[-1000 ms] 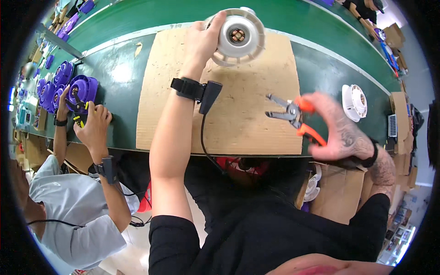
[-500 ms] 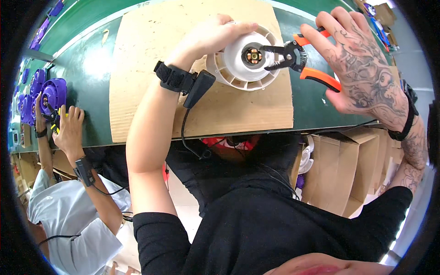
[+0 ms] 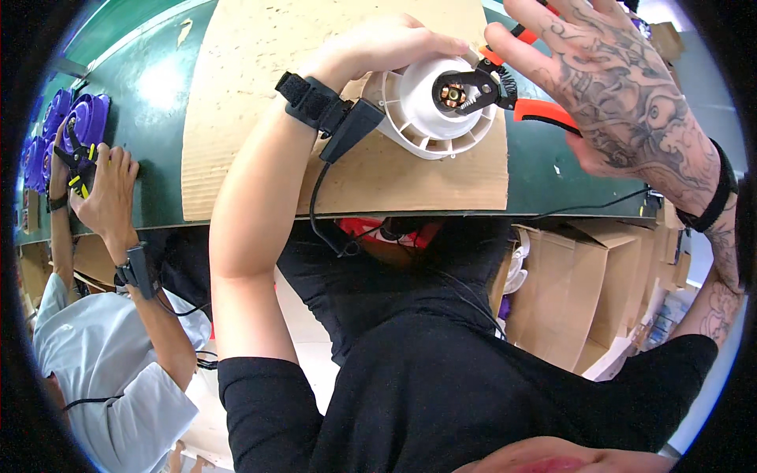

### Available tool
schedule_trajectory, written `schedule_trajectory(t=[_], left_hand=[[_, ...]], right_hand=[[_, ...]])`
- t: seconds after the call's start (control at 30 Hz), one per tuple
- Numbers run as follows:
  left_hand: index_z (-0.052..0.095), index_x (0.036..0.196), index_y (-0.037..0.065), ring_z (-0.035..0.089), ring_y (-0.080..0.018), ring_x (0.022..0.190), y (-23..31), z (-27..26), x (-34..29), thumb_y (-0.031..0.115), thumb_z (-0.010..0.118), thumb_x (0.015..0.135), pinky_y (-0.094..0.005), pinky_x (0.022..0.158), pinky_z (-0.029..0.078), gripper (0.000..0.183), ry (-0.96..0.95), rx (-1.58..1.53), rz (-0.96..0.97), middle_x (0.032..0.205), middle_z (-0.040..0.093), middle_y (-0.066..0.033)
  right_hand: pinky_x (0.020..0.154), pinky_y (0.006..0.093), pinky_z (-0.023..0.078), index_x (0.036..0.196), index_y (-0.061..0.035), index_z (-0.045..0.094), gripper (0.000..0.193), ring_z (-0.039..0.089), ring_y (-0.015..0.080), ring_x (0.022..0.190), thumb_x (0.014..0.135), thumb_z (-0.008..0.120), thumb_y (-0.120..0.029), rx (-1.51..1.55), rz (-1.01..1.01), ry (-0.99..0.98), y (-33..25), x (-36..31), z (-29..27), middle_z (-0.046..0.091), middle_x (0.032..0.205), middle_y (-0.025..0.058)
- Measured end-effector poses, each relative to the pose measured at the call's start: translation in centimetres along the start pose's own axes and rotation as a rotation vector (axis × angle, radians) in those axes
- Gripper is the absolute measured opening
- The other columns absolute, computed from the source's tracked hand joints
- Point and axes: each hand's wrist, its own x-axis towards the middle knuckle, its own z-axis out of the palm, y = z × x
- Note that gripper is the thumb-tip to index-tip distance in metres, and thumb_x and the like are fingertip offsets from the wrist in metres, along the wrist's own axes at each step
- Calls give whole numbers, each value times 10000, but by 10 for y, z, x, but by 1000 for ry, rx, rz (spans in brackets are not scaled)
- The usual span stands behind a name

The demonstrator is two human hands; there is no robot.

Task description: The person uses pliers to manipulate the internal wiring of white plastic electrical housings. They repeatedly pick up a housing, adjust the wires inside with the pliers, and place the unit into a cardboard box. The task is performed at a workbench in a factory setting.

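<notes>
A round white plastic fan housing (image 3: 419, 118) with a ribbed outer ring stands on a cardboard sheet (image 3: 260, 165). In its central opening sits a small motor core with copper windings (image 3: 453, 95). My left hand (image 3: 386, 46) is closed over the housing's far-left rim, its fingertips partly hidden. My right hand (image 3: 623, 91) grips orange-handled wire-stripper pliers (image 3: 544, 112), handles spread. The black jaws reach into the opening, beside the copper core; whether they touch it I cannot tell.
The cardboard lies on a green bench (image 3: 165, 118). Cardboard boxes (image 3: 560, 292) stand below its front edge on the right. At the left, a co-worker's hand (image 3: 110, 189) holds black-and-yellow pliers (image 3: 77, 164) by purple housings (image 3: 88, 118). A black cable (image 3: 591, 206) runs along the bench edge.
The pliers' jaws have moved left and inward, from the opening's edge to beside the copper core. My right hand has shifted up with them. The view has also shifted slightly.
</notes>
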Motion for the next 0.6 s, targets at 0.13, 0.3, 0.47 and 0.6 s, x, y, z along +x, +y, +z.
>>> schedule_trajectory(t=[0.13, 0.3, 0.47, 0.6], left_hand=[[757, 999, 34, 649, -146, 754, -3, -6, -8, 482, 640, 934, -301, 683, 513, 468, 13, -20, -26, 851, 713, -68], [797, 1010, 24, 732, -216, 825, -3, 3, 6, 560, 754, 832, -323, 760, 579, 567, -24, -144, 25, 939, 766, -139], [750, 975, 7, 659, -157, 749, -11, -3, -1, 456, 657, 926, -317, 689, 523, 461, 25, -68, 35, 849, 716, -86], [752, 972, 10, 663, -164, 738, -3, 0, 1, 463, 660, 921, -322, 685, 525, 466, -3, -23, 39, 841, 717, -90]], right_hand=[[957, 393, 322, 1230, -56, 561, 618, 458, 213, 1020, 692, 713, -318, -118, -72, 104, 4, 13, 8, 490, 997, 41], [990, 408, 322, 1253, -37, 564, 613, 472, 218, 1031, 740, 678, -353, -251, -86, 230, 1, 6, 19, 512, 1006, 50], [992, 417, 317, 1243, -25, 582, 597, 482, 215, 1031, 765, 664, -374, -191, -8, 35, -6, 12, -2, 528, 992, 56], [995, 418, 315, 1235, -26, 590, 589, 488, 214, 1024, 755, 658, -360, -241, -3, 9, -9, 7, -4, 527, 1003, 54]])
